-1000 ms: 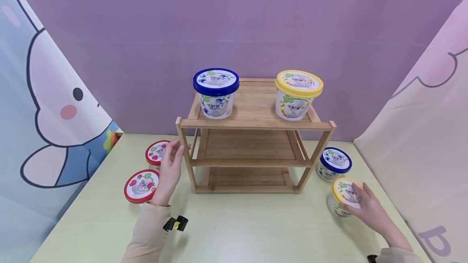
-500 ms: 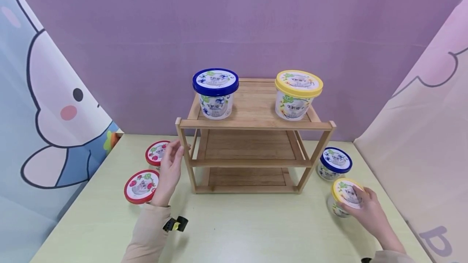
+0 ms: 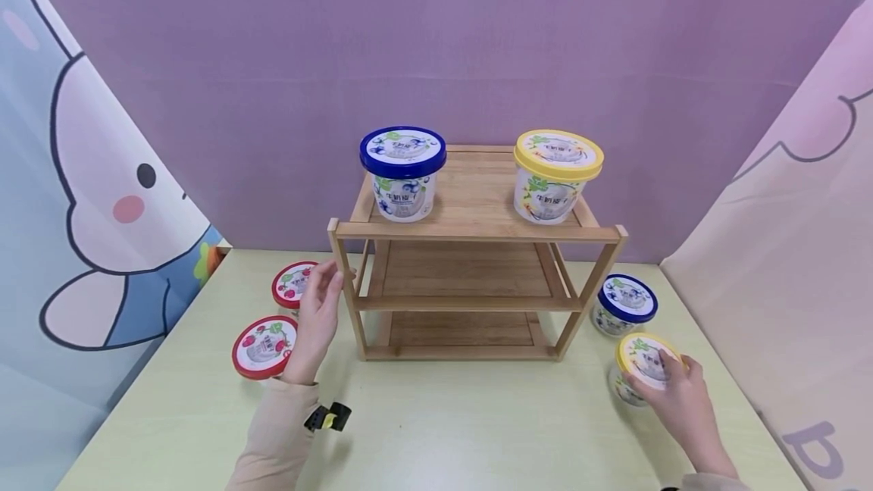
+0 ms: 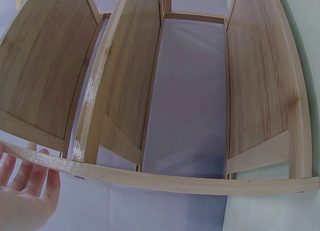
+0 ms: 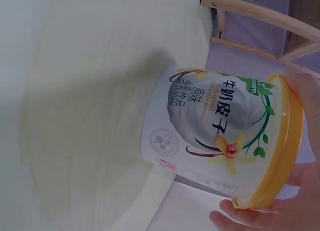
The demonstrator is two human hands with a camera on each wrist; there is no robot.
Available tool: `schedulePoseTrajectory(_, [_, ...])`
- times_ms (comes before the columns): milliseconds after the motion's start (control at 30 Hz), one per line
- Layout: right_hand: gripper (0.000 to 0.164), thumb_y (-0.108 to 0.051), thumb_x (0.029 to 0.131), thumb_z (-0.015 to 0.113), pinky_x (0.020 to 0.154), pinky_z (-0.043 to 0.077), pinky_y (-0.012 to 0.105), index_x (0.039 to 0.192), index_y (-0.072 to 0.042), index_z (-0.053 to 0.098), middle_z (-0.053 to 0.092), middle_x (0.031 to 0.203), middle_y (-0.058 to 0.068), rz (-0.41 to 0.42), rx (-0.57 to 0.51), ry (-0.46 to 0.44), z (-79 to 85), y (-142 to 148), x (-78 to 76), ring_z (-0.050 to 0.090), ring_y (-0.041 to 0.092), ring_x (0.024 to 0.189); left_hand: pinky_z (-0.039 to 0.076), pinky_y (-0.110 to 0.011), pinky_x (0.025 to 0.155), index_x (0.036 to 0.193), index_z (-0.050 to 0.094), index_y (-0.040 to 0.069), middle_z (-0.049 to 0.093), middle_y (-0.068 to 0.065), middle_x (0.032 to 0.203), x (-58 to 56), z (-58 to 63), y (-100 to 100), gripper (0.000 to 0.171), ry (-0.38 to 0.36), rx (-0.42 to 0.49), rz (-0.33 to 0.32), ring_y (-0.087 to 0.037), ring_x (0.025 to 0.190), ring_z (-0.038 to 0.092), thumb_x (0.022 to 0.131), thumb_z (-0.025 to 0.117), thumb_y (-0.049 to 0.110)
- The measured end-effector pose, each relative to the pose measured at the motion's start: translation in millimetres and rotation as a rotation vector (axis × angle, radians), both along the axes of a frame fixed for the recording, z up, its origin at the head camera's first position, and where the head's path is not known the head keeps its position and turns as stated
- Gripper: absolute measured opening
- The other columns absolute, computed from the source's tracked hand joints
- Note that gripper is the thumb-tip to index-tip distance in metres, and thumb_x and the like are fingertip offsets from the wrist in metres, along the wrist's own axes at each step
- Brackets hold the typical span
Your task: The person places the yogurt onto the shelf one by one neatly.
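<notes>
My right hand [image 3: 684, 404] grips a white tub with a yellow lid [image 3: 641, 358] by its lid, thumb on one side and fingers on the other. In the right wrist view the tub [image 5: 205, 128] shows a vanilla-flower print, its base close over the table. My left hand [image 3: 317, 324] holds the front left post of a three-tier wooden shelf [image 3: 470, 233], and the left wrist view has its fingertips curled around the rail [image 4: 150, 180]. On the shelf's top tier stand a blue-lidded tub [image 3: 404, 173] and another yellow-lidded tub [image 3: 555, 176].
Two red-lidded tubs [image 3: 264, 347] stand on the table [image 3: 436, 430] left of the shelf, partly behind my left hand. A blue-lidded tub [image 3: 624, 305] stands just behind the tub in my right hand. Printed and purple cloths [image 3: 470, 44] enclose the table's back and sides.
My right hand has shifted slightly left, its fingers closing more around the yellow lid, and the tub has moved a little left with it. The left hand and shelf stay put.
</notes>
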State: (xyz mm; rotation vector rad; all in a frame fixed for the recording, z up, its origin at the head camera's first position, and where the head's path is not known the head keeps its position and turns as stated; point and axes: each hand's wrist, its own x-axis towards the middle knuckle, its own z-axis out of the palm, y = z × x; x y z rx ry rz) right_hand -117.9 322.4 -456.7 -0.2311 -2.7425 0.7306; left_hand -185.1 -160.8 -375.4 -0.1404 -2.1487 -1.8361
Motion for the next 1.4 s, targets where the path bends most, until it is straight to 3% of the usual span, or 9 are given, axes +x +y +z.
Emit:
schedulePoseTrajectory(267, [0.076,-0.032,0.068,0.073,0.07,0.036,0.063,0.117,0.016,0.042,0.032,0.111,0.044,-0.054,0.008,0.078,-3.1,-9,1.3,0.039,0.056,0.091,0.031,-0.035,0.101,0.127,0.035,0.0,0.041,-0.015,0.126,-1.1,-1.2,0,0.039,0.009,0.004,0.002,-0.021,0.121,0.036,0.095,0.04,0.021])
schedulePoseTrajectory(567, [0.075,-0.033,0.068,0.072,0.068,0.034,0.065,0.118,0.014,0.04,0.03,0.114,0.045,-0.08,0.041,0.065,-3.3,-11,3.3,0.038,0.06,0.092,0.03,-0.036,0.102,0.126,0.036,0.001,0.042,-0.014,0.124,0.5,-0.4,0,0.037,0.008,0.007,-0.009,-0.021,0.121,0.037,0.095,0.04,0.02])
schedulePoseTrajectory(767, [0.09,-0.021,0.063,0.077,0.084,0.024,0.071,0.127,0.015,0.025,0.013,0.124,0.049,-0.072,-0.119,0.059,-9.5,-8,2.1,0.02,0.063,0.11,0.031,-0.036,0.101,0.126,0.035,0.001,0.042,-0.014,0.124,0.9,-0.2,0,0.037,0.01,0.005,-0.013,-0.021,0.121,0.037,0.095,0.04,0.02])
schedulePoseTrajectory(900, [0.095,-0.017,0.064,0.077,0.085,0.02,0.071,0.132,0.012,0.017,0.004,0.128,0.047,-0.064,-0.233,0.033,-14.2,-6,2.9,0.013,0.062,0.114,0.031,-0.036,0.101,0.126,0.035,0.001,0.041,-0.014,0.125,1.2,0.4,0,0.037,0.006,0.0,-0.006,-0.022,0.121,0.037,0.095,0.04,0.021])
schedulePoseTrajectory(1033, [0.096,-0.014,0.065,0.076,0.083,0.019,0.072,0.134,0.01,0.014,0.0,0.13,0.044,-0.053,-0.28,0.023,-17.9,-5,3.7,0.01,0.06,0.116,0.03,-0.037,0.102,0.126,0.035,0.001,0.041,-0.014,0.126,1.6,0.8,0,0.037,0.005,0.003,-0.006,-0.022,0.122,0.037,0.095,0.04,0.021])
schedulePoseTrajectory(1400, [0.09,-0.005,0.06,0.076,0.084,0.026,0.066,0.131,0.009,0.024,0.021,0.121,0.041,-0.05,-0.313,0.112,-27.2,-3,0.0,0.02,0.049,0.112,0.03,-0.038,0.102,0.126,0.035,0.003,0.042,-0.014,0.125,2.2,0.1,0,0.037,0.005,0.012,-0.012,-0.022,0.121,0.036,0.094,0.041,0.021])
